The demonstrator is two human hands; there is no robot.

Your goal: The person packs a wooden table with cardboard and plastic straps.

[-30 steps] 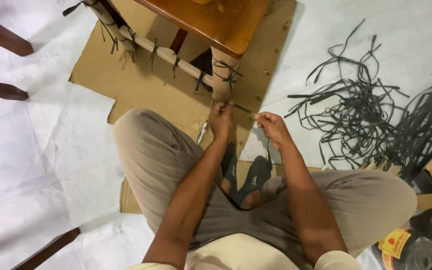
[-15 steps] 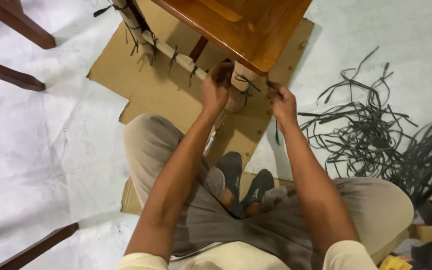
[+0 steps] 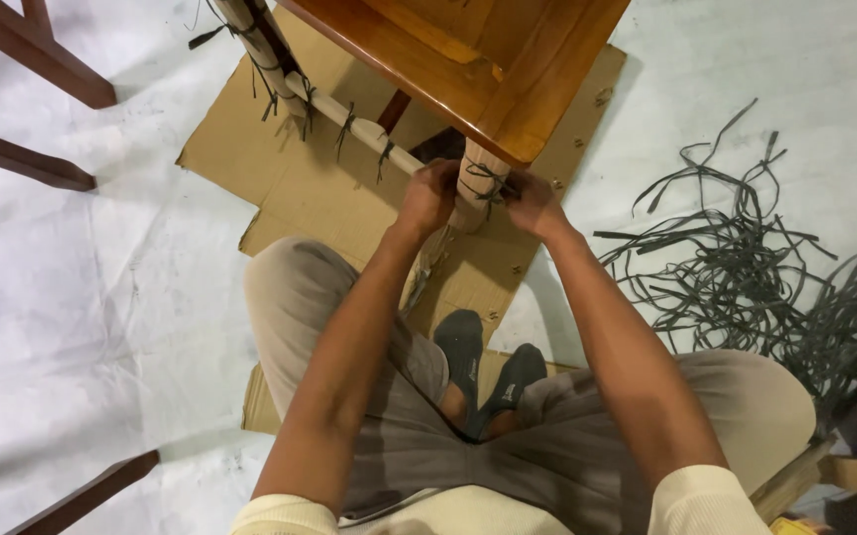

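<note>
Here, both hands close on the pale, round table leg (image 3: pixel 476 184), the left hand (image 3: pixel 427 196) and right hand (image 3: pixel 531 203) pinching the thin dark strap (image 3: pixel 488 188) tied around it, beneath the glossy wooden tabletop (image 3: pixel 468 54); flat cardboard (image 3: pixel 320 193) lies underneath, tangled dark strips (image 3: pixel 746 267) lie at right.

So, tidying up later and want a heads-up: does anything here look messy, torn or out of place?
Yes. A tangled heap of dark strips sprawls loose over the white floor sheet at the right. The cardboard under the paper-wrapped chair leg has ragged, torn edges. Both hands, left hand and right hand, are at that leg.
</note>
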